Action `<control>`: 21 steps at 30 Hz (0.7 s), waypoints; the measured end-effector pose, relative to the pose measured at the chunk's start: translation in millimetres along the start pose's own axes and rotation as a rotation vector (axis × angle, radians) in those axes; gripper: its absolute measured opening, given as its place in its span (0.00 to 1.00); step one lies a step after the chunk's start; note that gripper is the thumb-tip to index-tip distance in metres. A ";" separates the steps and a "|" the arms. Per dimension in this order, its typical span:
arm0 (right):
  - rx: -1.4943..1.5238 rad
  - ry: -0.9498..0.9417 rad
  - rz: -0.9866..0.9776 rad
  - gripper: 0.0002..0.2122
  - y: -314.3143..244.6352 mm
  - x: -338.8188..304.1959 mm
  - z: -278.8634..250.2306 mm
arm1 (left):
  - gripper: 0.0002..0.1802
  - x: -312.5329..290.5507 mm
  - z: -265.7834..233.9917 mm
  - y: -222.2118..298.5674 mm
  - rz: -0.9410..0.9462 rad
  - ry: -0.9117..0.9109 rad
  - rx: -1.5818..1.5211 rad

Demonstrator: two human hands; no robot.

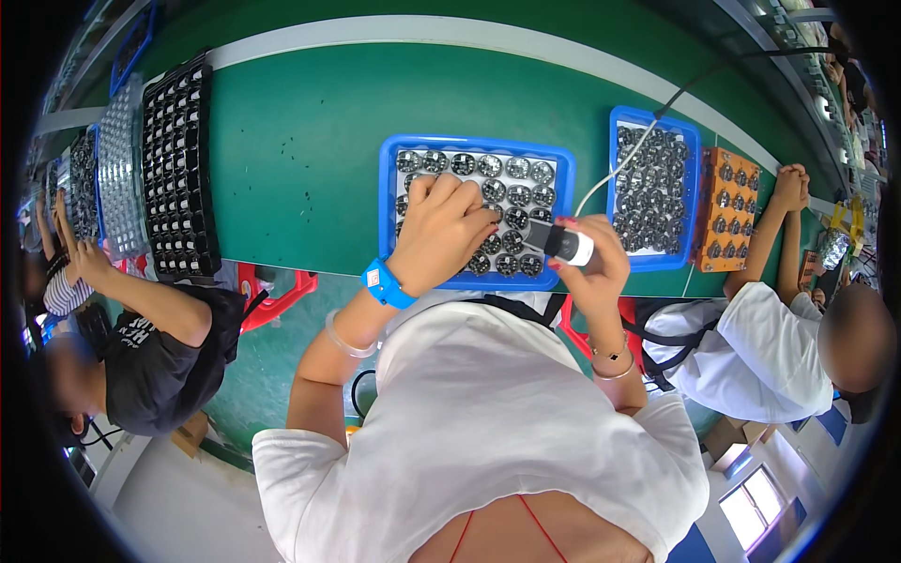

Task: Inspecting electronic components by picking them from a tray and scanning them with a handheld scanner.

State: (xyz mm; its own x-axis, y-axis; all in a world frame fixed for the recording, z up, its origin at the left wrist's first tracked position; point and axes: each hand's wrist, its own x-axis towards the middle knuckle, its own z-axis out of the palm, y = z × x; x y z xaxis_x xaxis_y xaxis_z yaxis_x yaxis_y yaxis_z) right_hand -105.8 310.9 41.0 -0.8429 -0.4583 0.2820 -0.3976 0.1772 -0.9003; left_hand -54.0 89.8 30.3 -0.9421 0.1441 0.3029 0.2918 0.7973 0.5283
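Blue tray (386, 192): plastic, white liner; under L fingers, just L of R fingers. Prob. set square to the body so both hands reach in w/o stretching.
Round parts (516, 167): blk/silver, qty. many, in approx. rows below & beyond L fingers; spacing prob. keeps pcs. apart & easy to single out.
L hand (439, 230): over tray, fingers bent, knuckles up; tips partly hidden, can't tell if a part is pinched. Looks like a steadying pose.
R hand (599, 258): fingers pinching the tool, at tray's R edge.
Handheld tool (569, 247): blk/white body btwn. R fingers, tip pointing L over the parts; grip at body prob. leaves tip free & in sight.
Cable (610, 175): white, rises beyond R fingers; join to tool can't be confirmed. High run prob. keeps it off the parts.
2nd blue tray (695, 188): R of R fingers, near; more round parts, packed closer.
Orange block (729, 212): farther R of R fingers, just beside 2nd tray; round parts in rows.
Blk tray (201, 150): well L of L fingers; white-topped pcs. in cells.
Tabletop (347, 94): green; dark specks L of L fingers.
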 end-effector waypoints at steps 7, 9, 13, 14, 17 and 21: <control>-0.134 -0.100 -0.083 0.21 -6.1 -9.4 5.3 | 0.08 -11.3 -11.2 3.3 0.036 -0.070 -0.059; -0.152 -0.115 -0.100 0.20 -7.6 -7.9 7.9 | 0.08 -12.8 -9.3 2.3 0.084 -0.100 -0.043; -0.154 -0.129 -0.107 0.19 -10.1 -6.0 14.1 | 0.09 -14.4 -11.7 8.2 0.125 0.005 -0.068; -0.133 -0.121 -0.093 0.19 -10.8 -5.8 15.5 | 0.09 -14.0 -12.7 9.4 0.141 0.058 -0.071; -0.123 -0.132 -0.103 0.19 -11.7 -3.7 17.5 | 0.11 -14.4 -12.9 10.2 0.089 0.073 -0.110; -0.111 -0.136 -0.101 0.19 -12.4 -3.7 17.8 | 0.12 -13.8 -14.1 8.9 0.096 0.063 -0.111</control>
State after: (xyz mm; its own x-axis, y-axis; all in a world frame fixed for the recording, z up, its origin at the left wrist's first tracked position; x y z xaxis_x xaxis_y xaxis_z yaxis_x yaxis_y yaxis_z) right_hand -91.3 294.9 45.2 -0.7426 -0.5910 0.3151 -0.5217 0.2155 -0.8255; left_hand -36.1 86.6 42.0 -0.8980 0.1768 0.4030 0.3994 0.7117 0.5778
